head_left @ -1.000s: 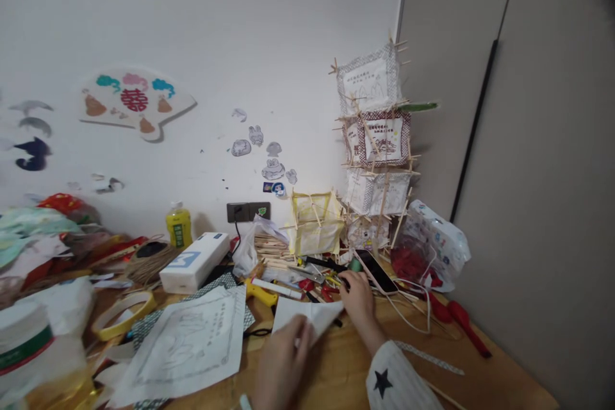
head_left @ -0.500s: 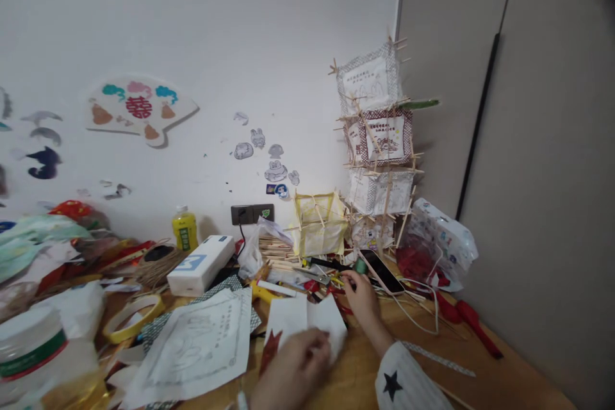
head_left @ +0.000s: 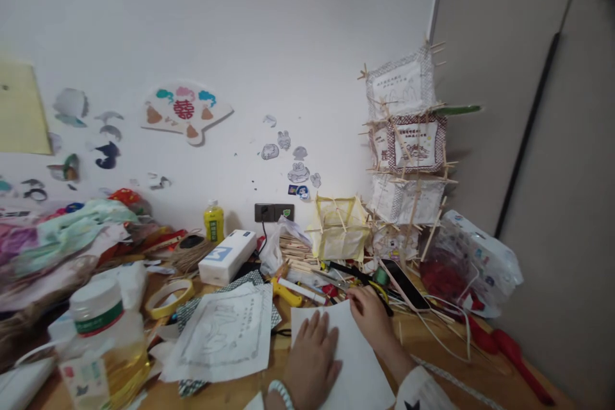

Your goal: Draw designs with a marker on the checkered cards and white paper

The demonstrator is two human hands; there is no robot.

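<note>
A plain white sheet of paper (head_left: 362, 368) lies on the wooden table in front of me. My left hand (head_left: 314, 355) rests flat on it, palm down with fingers stretched out, a pale beaded bracelet at the wrist. At the sheet's upper right corner, my right hand (head_left: 372, 320) has its fingers curled together on the paper's edge. Just left of the sheet lies a paper with a line drawing and writing (head_left: 225, 336), over a dark checked sheet. Beyond my right hand are scissors (head_left: 368, 278) with yellow handles, partly covered.
A tall stick-and-paper lantern tower (head_left: 416, 144) stands at the back right, beside a yellow lantern frame (head_left: 339, 230). A phone (head_left: 404, 285) and white cable lie right. Leftward are a tissue box (head_left: 228, 257), yellow tape roll (head_left: 169, 298), yellow glue gun (head_left: 287, 293) and large jar (head_left: 103, 346).
The white paper, creased and partly raised before, now lies flat and spread out. My left hand has opened onto it. A dark red piece beside it is out of sight. The view has turned left.
</note>
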